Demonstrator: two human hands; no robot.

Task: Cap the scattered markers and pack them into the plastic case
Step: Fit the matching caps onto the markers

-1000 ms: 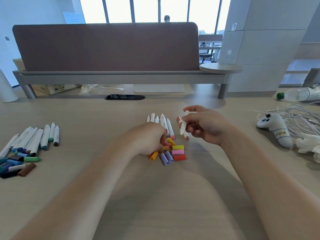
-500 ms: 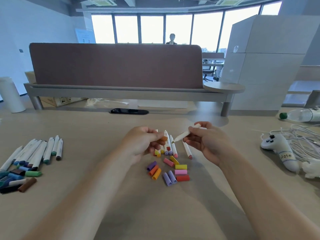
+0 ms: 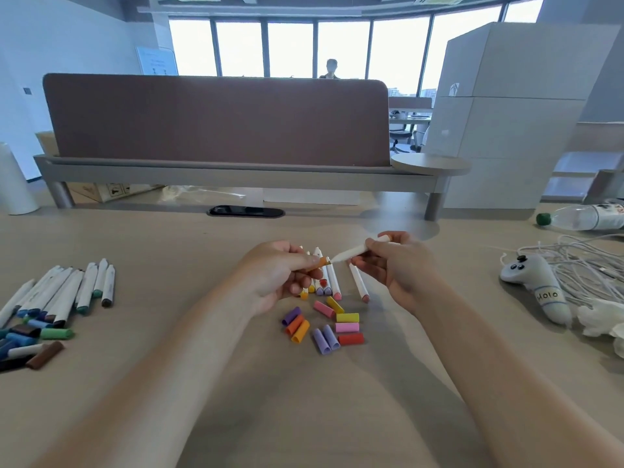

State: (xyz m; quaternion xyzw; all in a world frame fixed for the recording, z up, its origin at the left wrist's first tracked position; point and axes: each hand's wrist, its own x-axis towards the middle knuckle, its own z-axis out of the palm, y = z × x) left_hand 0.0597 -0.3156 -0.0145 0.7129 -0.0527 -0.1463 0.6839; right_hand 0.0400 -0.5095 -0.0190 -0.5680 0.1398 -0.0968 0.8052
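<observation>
One orange cap (image 3: pixel 320 262) at marker (image 3: pixel 351 254) tip.

You are at a desk in an open-plan office. Your worktop (image 3: pixel 135 238) has a black cable port (image 3: pixel 245 211) near its far edge, with a brown fabric divider panel (image 3: pixel 216 119) rising behind. Beyond the panel are a person (image 3: pixel 331 67), a long band of windows (image 3: pixel 290 49), and a swivel chair (image 3: pixel 400 135) at another desk.

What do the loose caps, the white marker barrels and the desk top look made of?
Loose caps: opaque moulded plastic, matte, uniform solid colours. Marker barrel in the right hand: smooth white plastic, slight sheen. Desk top: likely wood-look laminate, matte beige with faint grain; veneer can't be ruled out.
</observation>
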